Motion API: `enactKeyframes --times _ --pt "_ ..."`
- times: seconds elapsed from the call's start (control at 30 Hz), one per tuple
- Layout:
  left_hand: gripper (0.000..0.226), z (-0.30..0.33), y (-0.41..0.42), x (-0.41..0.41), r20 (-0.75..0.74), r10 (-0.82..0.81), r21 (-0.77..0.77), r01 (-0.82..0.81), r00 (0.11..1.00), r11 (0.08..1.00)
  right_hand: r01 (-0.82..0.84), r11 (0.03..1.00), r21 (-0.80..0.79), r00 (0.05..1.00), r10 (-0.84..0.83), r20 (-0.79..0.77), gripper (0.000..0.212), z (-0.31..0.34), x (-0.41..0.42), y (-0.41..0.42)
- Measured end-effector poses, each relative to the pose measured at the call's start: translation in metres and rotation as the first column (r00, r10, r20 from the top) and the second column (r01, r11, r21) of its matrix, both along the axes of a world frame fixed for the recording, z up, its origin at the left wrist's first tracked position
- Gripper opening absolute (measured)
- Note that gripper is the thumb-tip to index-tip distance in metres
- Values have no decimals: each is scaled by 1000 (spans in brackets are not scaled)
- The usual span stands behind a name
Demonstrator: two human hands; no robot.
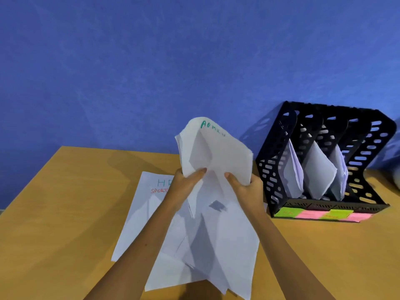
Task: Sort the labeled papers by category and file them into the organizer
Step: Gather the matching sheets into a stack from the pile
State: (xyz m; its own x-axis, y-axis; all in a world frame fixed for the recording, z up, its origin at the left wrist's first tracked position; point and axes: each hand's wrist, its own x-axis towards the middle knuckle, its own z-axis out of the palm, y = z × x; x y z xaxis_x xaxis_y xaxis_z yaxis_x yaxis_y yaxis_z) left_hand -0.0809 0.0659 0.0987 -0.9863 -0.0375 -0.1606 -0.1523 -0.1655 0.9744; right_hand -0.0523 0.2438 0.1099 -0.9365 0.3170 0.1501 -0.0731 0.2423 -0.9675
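- At the left of the wooden table [65, 213], one sheet [138, 213] lies flat. It has "HR" in blue and under it a red word that starts with "SPORT"; the rest is hidden by the left arm.
- The left hand [184, 182] is closed on the left side of a bundle of papers [216, 154], with the thumb on the front of the bundle.
- The bundle is lifted above the table and stands almost upright. Its top sheet has the green word "ADMIN" near the upper edge.
- Under the bundle and between both arms, more loose sheets [207, 245] lie on the table in a mixed pile.
- The right hand [244, 187] is closed on the right side of the same bundle, thumb in front.
- At the right stands the black organizer [320, 161]. Three of its slots already hold papers, and the rightmost slot looks empty. Green and pink notes [320, 214] are on its front edge; I cannot read their words.
- I judge that the step in hand is to gather the ADMIN papers for filing.
- The next move calls for squaring the bundle, finding the slot with the matching note, and sliding the bundle in upright.
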Motion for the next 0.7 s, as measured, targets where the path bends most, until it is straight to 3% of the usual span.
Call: enactKeyframes --times 0.13,0.23,0.43,0.57,0.7 --pt "19 -19 3 12 11 28 -98 -27 1000 995 9 994 -109 996 1 91 22 -22 9 1" --pt "21 -27 2 23 3 41 -196 -39 999 980 -14 994 -104 986 31 161 28 -38 15 4" --pt "17 -5 1 14 -15 42 -215 -44 999 976 -71 987 -142 980 95 176 20 -15 7 19" --pt "15 29 5 -4 -68 -95 -196 80 993 977 -167 973 -157 986 167 -13 16 45 -1 47" --pt "28 59 14 -10 -98 -230 -243 201 968 949 -141 989 -35 982 135 -129 10 111 -4 94"
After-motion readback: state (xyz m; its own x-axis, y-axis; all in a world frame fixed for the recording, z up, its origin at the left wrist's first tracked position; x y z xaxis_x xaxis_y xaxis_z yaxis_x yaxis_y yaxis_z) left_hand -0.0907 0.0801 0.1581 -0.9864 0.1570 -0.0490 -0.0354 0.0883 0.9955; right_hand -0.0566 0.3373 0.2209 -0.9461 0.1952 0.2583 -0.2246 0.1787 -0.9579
